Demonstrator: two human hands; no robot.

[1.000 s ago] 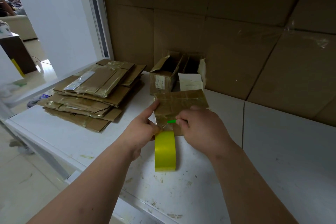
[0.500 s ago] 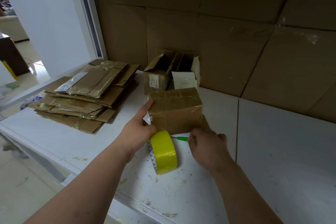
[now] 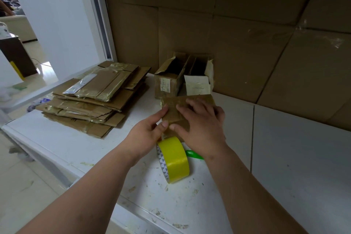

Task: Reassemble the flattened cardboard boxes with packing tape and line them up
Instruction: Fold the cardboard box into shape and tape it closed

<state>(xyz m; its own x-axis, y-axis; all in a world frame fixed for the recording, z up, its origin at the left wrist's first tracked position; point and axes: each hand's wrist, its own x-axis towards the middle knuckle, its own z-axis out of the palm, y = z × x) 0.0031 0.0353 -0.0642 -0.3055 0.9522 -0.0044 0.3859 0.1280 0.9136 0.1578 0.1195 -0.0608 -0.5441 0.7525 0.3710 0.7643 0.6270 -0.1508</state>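
Your two hands are on the small cardboard box (image 3: 188,108) you are taping, which sits on the white counter (image 3: 296,157) near its middle, just in front of the two finished ones. Your right hand (image 3: 201,125) lies flat across the top, fingers spread and relaxed, pressing down; nothing is clasped in it. Your left hand (image 3: 150,133) holds the box's left side, forefinger stretched along the upper edge and thumb pressed on the near face, a light pinch on the cardboard. The yellow tape roll (image 3: 174,159) stands on edge just in front of the box, touching or nearly touching your left hand, and a green-handled cutter (image 3: 193,154) lies beside it, partly hidden under your right wrist.

By my reading you are early in the job. Two assembled boxes (image 3: 182,80) stand side by side at the back edge of the counter against the cardboard-lined wall, tops open, and the one under your hands looks close to done. A stack of flattened boxes (image 3: 95,100) still waits toward the left end of the counter, so most of the work is ahead.

As for writing: both standing boxes carry pale labels, and the roll's core has a printed pattern, but nothing is sharp enough to read.
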